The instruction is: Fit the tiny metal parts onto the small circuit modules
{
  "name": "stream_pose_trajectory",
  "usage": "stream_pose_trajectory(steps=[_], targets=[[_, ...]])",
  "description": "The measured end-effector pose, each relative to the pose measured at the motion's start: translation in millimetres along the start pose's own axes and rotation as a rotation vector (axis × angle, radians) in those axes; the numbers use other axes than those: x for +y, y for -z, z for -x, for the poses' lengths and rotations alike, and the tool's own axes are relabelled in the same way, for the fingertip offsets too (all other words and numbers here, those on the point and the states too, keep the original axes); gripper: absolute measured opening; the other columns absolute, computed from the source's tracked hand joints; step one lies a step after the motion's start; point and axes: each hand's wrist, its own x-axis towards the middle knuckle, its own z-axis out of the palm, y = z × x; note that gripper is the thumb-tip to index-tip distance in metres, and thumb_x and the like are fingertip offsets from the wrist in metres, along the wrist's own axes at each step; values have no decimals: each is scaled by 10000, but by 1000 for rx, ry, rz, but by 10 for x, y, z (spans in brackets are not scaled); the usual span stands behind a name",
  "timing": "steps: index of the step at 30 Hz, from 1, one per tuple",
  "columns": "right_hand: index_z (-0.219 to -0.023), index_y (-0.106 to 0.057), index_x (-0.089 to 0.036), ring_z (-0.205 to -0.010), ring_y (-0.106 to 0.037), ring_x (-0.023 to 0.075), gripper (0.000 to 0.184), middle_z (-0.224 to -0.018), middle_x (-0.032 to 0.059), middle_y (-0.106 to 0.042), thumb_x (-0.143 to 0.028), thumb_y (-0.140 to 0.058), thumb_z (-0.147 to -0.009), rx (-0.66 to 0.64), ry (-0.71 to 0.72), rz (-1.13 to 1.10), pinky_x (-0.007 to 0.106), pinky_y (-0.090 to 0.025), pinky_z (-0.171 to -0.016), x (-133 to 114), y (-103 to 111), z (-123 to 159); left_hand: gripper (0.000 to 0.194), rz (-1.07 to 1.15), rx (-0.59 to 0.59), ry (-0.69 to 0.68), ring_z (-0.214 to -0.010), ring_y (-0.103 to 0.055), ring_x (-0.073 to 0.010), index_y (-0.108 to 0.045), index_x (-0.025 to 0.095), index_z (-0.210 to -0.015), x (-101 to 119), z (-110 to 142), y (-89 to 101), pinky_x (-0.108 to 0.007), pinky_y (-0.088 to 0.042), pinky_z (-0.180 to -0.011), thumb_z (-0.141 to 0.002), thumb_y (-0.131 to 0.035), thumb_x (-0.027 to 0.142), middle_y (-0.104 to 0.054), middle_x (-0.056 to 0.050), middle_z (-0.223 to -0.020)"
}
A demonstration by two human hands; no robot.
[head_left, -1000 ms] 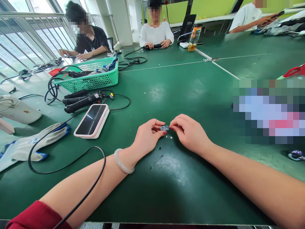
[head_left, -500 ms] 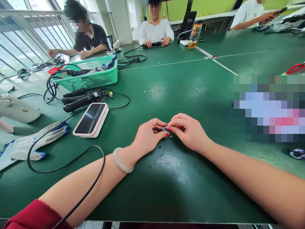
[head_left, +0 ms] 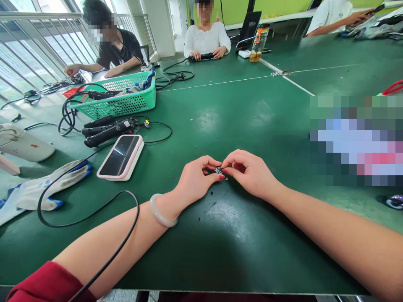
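Note:
My left hand (head_left: 197,179) and my right hand (head_left: 250,172) meet fingertip to fingertip over the green table (head_left: 226,117). Both pinch a tiny silvery metal part (head_left: 218,170), which is mostly hidden between thumbs and forefingers. My left wrist wears a pale bangle (head_left: 160,212). A few small dark specks lie on the table just below the hands.
A pink-edged phone-like device (head_left: 120,157) lies left of my hands. Beyond it are black tools (head_left: 108,129), a green basket (head_left: 121,100) of cables, white gloves (head_left: 40,188) and a black cable (head_left: 94,214). Other people sit at the far side. A blurred patch covers the right.
The hands have come together; the small silvery part, plainly visible a second ago, is now nearly covered. The small piece that lay below it is no longer seen.

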Motion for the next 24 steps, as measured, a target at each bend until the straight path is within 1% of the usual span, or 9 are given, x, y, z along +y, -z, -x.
stream_pose_trajectory(steps=[4,9,15,21,24], targets=[[-736,-644,-206,-575,-474,102,86,-764,-4,-587,-150,-596,-781,-16,-7,-5,255,-398,-546,2,5,-3,198,-13,-5,-16,-773,-617,-141,-680,199,-858,-5,1,-4,-298,-487,-776,-669,-737,198,-708,-14,-867],[-730,-624,-201,-659,-523,125,144,-785,13,-600,-113,-538,-807,-39,65,76,256,-415,-588,-24,13,11,204,-16,-12,-6,-772,-614,-138,-681,195,-865,-1,1,-7,-288,-484,-759,-671,-740,220,-710,-15,-872],[-765,-621,-199,-687,-539,130,141,-801,20,-606,-120,-529,-837,10,110,82,256,-428,-595,-23,14,32,233,-32,-5,-2,-764,-607,-138,-678,198,-866,1,7,-5,-294,-479,-751,-660,-754,277,-708,-11,-867],[-793,-646,-207,-701,-555,130,149,-814,18,-617,-125,-535,-849,-5,138,96,252,-439,-597,-17,9,49,232,-14,-3,-1,-744,-602,-133,-675,197,-866,-14,-10,-4,-293,-475,-739,-660,-751,271,-705,-9,-848],[-797,-647,-206,-694,-559,129,150,-818,21,-616,-133,-530,-856,34,145,100,253,-442,-591,-30,14,55,234,-4,3,-11,-744,-604,-136,-675,196,-864,-22,-9,-5,-297,-475,-740,-658,-753,276,-706,-12,-847]])
